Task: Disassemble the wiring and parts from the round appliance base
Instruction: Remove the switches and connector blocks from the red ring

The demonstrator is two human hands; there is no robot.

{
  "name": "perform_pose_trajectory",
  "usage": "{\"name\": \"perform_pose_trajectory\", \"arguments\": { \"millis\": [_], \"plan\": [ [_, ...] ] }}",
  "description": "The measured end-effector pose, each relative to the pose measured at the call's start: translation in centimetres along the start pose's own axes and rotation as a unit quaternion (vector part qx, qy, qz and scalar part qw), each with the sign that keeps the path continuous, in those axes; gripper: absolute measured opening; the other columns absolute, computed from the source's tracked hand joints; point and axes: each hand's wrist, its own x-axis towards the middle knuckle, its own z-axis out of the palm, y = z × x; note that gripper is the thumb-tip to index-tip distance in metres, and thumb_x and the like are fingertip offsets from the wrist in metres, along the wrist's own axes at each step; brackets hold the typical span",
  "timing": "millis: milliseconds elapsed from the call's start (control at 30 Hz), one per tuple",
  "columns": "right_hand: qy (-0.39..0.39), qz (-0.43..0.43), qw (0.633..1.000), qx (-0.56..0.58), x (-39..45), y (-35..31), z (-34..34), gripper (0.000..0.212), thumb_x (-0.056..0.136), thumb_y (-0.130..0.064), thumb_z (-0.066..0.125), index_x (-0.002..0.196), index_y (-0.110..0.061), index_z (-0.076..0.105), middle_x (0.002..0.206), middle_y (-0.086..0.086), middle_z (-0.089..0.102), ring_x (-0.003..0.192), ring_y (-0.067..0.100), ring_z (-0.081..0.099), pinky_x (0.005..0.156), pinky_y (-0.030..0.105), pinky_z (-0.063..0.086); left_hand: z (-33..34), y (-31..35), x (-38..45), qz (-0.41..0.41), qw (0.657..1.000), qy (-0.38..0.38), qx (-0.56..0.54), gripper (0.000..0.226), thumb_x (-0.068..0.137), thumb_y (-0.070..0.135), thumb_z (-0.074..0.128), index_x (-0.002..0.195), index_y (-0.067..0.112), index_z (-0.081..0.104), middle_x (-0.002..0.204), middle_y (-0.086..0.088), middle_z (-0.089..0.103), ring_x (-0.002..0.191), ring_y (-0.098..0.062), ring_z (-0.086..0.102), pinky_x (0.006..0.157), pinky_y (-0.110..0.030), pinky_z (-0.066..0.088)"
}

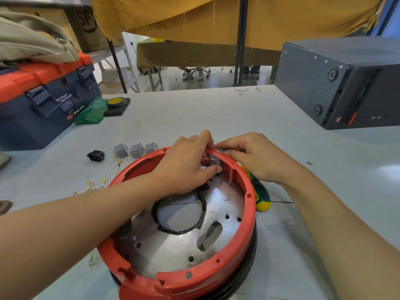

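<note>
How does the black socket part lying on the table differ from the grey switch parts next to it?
The black socket is one dark piece, while the grey switches are three light grey blocks in a row. The black socket lies furthest from the red base; the grey switches run up to its rim, the nearest partly hidden behind it. Both kinds lie loose on the table, outside the red base, with metal terminals showing, and neither hand touches them.

Both forearms bare, no sleeves, hands ungloved.
</note>
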Motion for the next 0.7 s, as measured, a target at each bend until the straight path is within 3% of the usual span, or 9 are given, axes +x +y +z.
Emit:
{"name": "perform_pose_trajectory", "arguments": {
  "millis": [100, 234, 334, 434, 701],
  "plan": [
    [-0.002, 0.009, 1.0, 0.001, 0.0, 0.0, 0.0, 0.029, 0.095, -0.011, 0.054, 0.117, -0.025, 0.068, 0.111, -0.01, 0.07, 0.094, -0.005, 0.061, 0.078, -0.002, 0.041, 0.0, 0.1, 0.0, -0.005, 1.0, -0.006, 0.0, 0.035, 0.08, 0.037, 0.066, 0.095, 0.018, 0.041, 0.082, 0.004, 0.056, 0.067, -0.01, 0.045, 0.065, -0.026, 0.026],
    [-0.003, 0.017, 1.0, -0.006, 0.1, -0.1, 0.0, 0.028, 0.096, -0.013, 0.053, 0.117, -0.024, 0.068, 0.107, -0.012, 0.069, 0.084, -0.009, 0.057, 0.072, -0.006, 0.038, -1.1, -0.3, 0.2, -0.012, 0.996, -0.075, -0.049, 0.04, 0.078, 0.037, 0.071, 0.099, 0.018, 0.042, 0.086, 0.002, 0.058, 0.076, -0.016, 0.053, 0.066, -0.029, 0.038],
    [-0.005, 0.016, 1.0, -0.012, 0.0, -0.1, 0.0, 0.028, 0.097, -0.013, 0.052, 0.117, -0.024, 0.068, 0.099, -0.017, 0.064, 0.079, -0.016, 0.055, 0.071, -0.006, 0.037, -2.0, -0.8, 0.3, -0.025, 0.989, -0.12, -0.086, 0.037, 0.079, 0.024, 0.071, 0.103, 0.022, 0.043, 0.09, 0.002, 0.06, 0.08, -0.014, 0.055, 0.07, -0.027, 0.042],
    [-0.007, 0.017, 1.0, -0.012, 0.0, -0.1, 0.0, 0.028, 0.097, -0.014, 0.052, 0.117, -0.024, 0.068, 0.098, -0.017, 0.064, 0.079, -0.016, 0.054, 0.07, -0.006, 0.037, -1.9, -1.0, 0.5, -0.025, 0.991, -0.101, -0.085, 0.028, 0.082, 0.014, 0.065, 0.104, 0.019, 0.049, 0.091, 0.001, 0.062, 0.081, -0.016, 0.055, 0.074, -0.026, 0.042],
    [-0.007, 0.018, 1.0, -0.003, 0.0, -0.3, 0.0, 0.027, 0.097, -0.013, 0.052, 0.116, -0.024, 0.068, 0.104, -0.014, 0.068, 0.09, -0.005, 0.06, 0.076, -0.002, 0.041, -1.2, -1.1, 0.4, -0.015, 0.996, -0.058, -0.07, 0.023, 0.083, 0.013, 0.065, 0.1, 0.014, 0.05, 0.087, -0.002, 0.063, 0.077, -0.017, 0.056, 0.071, -0.028, 0.043]
  ]
}}
